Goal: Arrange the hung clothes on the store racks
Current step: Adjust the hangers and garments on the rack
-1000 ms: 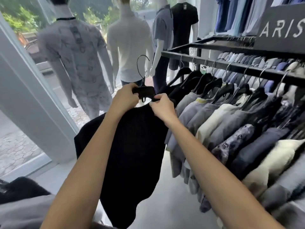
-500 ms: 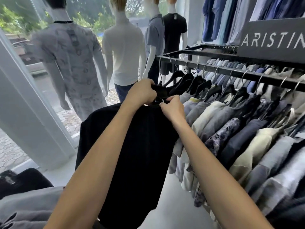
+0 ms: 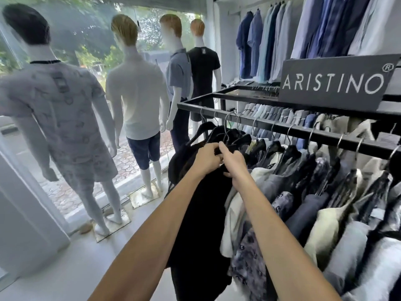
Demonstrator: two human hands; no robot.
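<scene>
A black shirt (image 3: 199,218) hangs on a black hanger at the left end of the black metal rack (image 3: 288,127). My left hand (image 3: 206,158) grips the shirt's collar at the hanger. My right hand (image 3: 233,160) pinches the same collar just to the right, against the neighbouring hangers. Several grey, cream, navy and patterned shirts (image 3: 314,198) hang in a packed row along the rail to the right. The black shirt's hook is hidden among the other hooks (image 3: 226,120) near the rail.
Several dressed mannequins (image 3: 138,90) stand in a row at the shop window on the left. A dark brand sign (image 3: 334,83) sits on the rack's top. Blue and white shirts (image 3: 303,29) hang on the far wall. Pale floor (image 3: 65,268) lies to the left.
Both hands carried the black shirt up and right from open air to the left end of the rail, among the other hangers. The view has lifted and widened.
</scene>
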